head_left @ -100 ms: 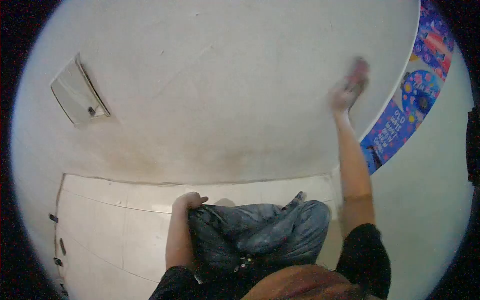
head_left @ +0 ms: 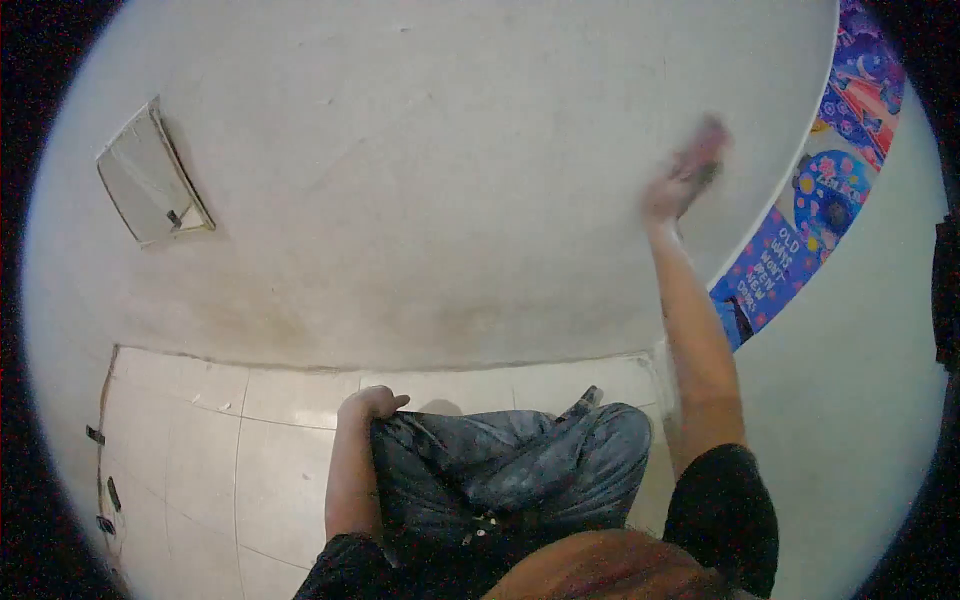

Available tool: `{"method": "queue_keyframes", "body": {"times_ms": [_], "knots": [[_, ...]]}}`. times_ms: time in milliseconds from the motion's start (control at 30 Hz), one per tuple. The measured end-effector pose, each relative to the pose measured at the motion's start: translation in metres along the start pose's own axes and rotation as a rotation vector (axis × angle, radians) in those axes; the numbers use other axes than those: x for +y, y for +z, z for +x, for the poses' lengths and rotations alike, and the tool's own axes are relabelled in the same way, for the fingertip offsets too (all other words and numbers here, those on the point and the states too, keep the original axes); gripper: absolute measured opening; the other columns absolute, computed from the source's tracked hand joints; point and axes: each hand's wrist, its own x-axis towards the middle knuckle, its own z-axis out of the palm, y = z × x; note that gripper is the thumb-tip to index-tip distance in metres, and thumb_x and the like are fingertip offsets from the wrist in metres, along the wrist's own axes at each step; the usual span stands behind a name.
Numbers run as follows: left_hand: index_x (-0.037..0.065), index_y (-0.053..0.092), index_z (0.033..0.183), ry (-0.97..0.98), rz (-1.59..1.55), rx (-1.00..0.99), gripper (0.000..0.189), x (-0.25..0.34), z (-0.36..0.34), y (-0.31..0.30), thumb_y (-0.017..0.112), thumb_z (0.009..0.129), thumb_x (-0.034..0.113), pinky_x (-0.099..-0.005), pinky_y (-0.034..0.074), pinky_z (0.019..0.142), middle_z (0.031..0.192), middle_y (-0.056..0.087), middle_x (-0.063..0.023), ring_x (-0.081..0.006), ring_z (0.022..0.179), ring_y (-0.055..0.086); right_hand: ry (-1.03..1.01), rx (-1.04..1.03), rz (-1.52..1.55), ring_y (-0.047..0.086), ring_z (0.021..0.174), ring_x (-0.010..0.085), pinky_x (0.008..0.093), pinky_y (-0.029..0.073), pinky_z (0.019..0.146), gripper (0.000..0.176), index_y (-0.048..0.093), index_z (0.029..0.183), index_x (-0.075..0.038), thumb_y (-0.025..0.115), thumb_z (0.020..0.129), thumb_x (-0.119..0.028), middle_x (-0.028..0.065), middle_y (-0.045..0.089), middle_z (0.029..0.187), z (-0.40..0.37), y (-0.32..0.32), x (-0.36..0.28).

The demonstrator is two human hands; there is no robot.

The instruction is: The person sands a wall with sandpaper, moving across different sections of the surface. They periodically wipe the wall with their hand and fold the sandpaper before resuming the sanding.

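Observation:
My right hand (head_left: 664,198) is raised at the wall (head_left: 480,180), smeared by motion. It is closed on a reddish-pink, block-like thing (head_left: 710,138) with a darker lower edge; blur hides its exact kind. The thing appears to be against the wall or very close to it. My left hand (head_left: 372,402) rests on my knee in grey-blue trousers (head_left: 520,460), with one digit stretched out to the right. It holds nothing that I can see, and its other fingers are partly hidden.
A mirror-like panel (head_left: 150,180) is on the wall at the left. Colourful posters (head_left: 785,250) with lettering curve along the right wall. Below lies a pale tiled floor (head_left: 290,400), with small dark objects (head_left: 113,494) along its left edge. Brownish stains mark the lower wall.
My right hand and the reddish-pink thing have shifted slightly left along the wall. The whole view has moved a little too. My left hand stays on the knee.

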Motion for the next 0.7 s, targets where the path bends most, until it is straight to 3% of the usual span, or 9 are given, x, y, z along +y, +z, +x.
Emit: {"method": "queue_keyframes", "body": {"times_ms": [67, 133, 200, 233, 300, 400, 500, 667, 700], "knots": [[0.001, 0.065, 0.119, 0.014, 0.065, -0.001, 0.063, -0.017, -0.007, 0.002, 0.045, 0.095, 0.055, -0.0456, 0.039, 0.106, 0.132, 0.056, -0.0218, -0.0374, 0.127, 0.050, -0.431, -0.222, -0.146, 0.024, 0.145, 0.0294, 0.0433, 0.010, 0.120, 0.061, 0.029, 0.151, -0.017, 0.050, 0.094, -0.023, 0.0079, 0.024, 0.159, -0.005, -0.007, -0.010], [0.001, 0.065, 0.119, 0.041, 0.001, 0.021, 0.063, 0.003, 0.006, 0.007, 0.045, 0.094, 0.055, -0.0459, 0.039, 0.106, 0.131, 0.057, -0.0220, -0.0374, 0.126, 0.051, -0.939, -0.331, -0.255, 0.025, 0.145, 0.0211, 0.0405, 0.008, 0.120, 0.051, 0.037, 0.148, -0.013, 0.037, 0.100, -0.030, 0.0048, 0.032, 0.157, 0.046, -0.015, -0.009], [0.000, 0.065, 0.119, 0.027, -0.037, 0.016, 0.064, 0.001, -0.001, 0.010, 0.045, 0.094, 0.055, -0.0462, 0.039, 0.106, 0.130, 0.057, -0.0222, -0.0375, 0.126, 0.051, -0.476, -0.402, -0.960, 0.023, 0.146, 0.0216, 0.0441, 0.007, 0.120, 0.053, 0.036, 0.149, -0.015, 0.039, 0.100, -0.034, 0.0082, 0.031, 0.157, 0.066, -0.010, -0.009], [0.001, 0.065, 0.119, 0.031, -0.058, 0.041, 0.063, 0.002, -0.012, 0.006, 0.045, 0.094, 0.055, -0.0461, 0.039, 0.106, 0.130, 0.057, -0.0221, -0.0374, 0.125, 0.052, -0.074, -0.180, -0.501, 0.023, 0.146, 0.0218, 0.0459, 0.006, 0.120, 0.054, 0.035, 0.149, -0.016, 0.040, 0.099, -0.035, 0.0087, 0.029, 0.157, 0.077, 0.023, 0.031], [0.001, 0.065, 0.120, 0.033, -0.104, 0.081, 0.063, 0.004, -0.032, -0.001, 0.045, 0.093, 0.055, -0.0460, 0.040, 0.106, 0.130, 0.058, -0.0218, -0.0373, 0.125, 0.052, 0.092, -0.034, -0.093, 0.025, 0.145, 0.0223, 0.0491, 0.009, 0.119, 0.054, 0.034, 0.150, -0.018, 0.040, 0.100, -0.035, 0.0101, 0.029, 0.157, 0.077, 0.030, 0.032], [0.002, 0.064, 0.121, 0.070, -0.075, 0.070, 0.062, -0.003, -0.018, 0.006, 0.045, 0.093, 0.054, -0.0456, 0.040, 0.106, 0.130, 0.058, -0.0213, -0.0370, 0.125, 0.052, -0.558, -0.224, -0.246, 0.032, 0.142, 0.0233, 0.0531, 0.019, 0.116, 0.050, 0.033, 0.151, -0.022, 0.038, 0.102, -0.032, 0.0124, 0.031, 0.156, 0.071, 0.001, -0.098], [0.002, 0.065, 0.119, 0.081, -0.047, 0.103, 0.061, -0.007, -0.010, 0.010, 0.044, 0.094, 0.053, -0.0459, 0.041, 0.105, 0.129, 0.058, -0.0217, -0.0371, 0.123, 0.054, -1.282, -0.478, -0.353, 0.044, 0.133, 0.0269, 0.0385, 0.037, 0.108, 0.069, 0.033, 0.150, -0.012, 0.055, 0.085, -0.006, 0.0105, 0.041, 0.150, 0.090, -0.012, -0.076], [0.001, 0.066, 0.117, 0.077, -0.069, 0.104, 0.062, 0.003, -0.022, 0.009, 0.045, 0.093, 0.054, -0.0467, 0.041, 0.104, 0.128, 0.059, -0.0220, -0.0373, 0.122, 0.055, -0.339, -0.054, 0.253, 0.038, 0.138, 0.0292, 0.0501, 0.025, 0.114, 0.067, 0.036, 0.149, -0.016, 0.056, 0.085, -0.012, 0.0101, 0.033, 0.155, 0.127, 0.008, -0.119], [0.001, 0.066, 0.117, 0.085, -0.067, 0.116, 0.062, 0.004, -0.026, 0.006, 0.045, 0.093, 0.054, -0.0468, 0.041, 0.104, 0.128, 0.059, -0.0220, -0.0373, 0.121, 0.055, -0.339, -0.090, 0.143, 0.035, 0.140, 0.0289, 0.0510, 0.022, 0.115, 0.067, 0.037, 0.149, -0.017, 0.056, 0.085, -0.014, 0.0094, 0.032, 0.155, 0.121, 0.010, -0.121]]}}
